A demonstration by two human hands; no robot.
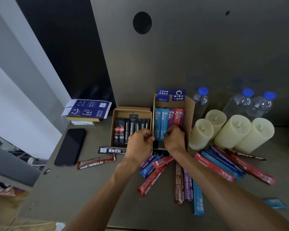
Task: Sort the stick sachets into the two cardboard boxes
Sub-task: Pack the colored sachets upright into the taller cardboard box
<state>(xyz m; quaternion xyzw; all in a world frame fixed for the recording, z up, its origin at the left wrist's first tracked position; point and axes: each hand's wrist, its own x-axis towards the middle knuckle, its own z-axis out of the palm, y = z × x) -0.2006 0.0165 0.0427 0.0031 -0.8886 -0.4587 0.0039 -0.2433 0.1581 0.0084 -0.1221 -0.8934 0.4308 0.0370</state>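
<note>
Boxes: left box [132,108] black sachets [132,129]; right box [190,112] coloured sachets [162,120], right hand [174,140] pinching; left hand [139,142] unclear.

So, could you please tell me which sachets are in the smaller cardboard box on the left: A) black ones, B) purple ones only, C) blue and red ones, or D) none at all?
A: the left box holds a row of black sachets, while the coloured sachets, blue, purple and red, stand in the right box.

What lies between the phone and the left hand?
In the head view, a black sachet lies flat between the phone and the left hand.
</note>
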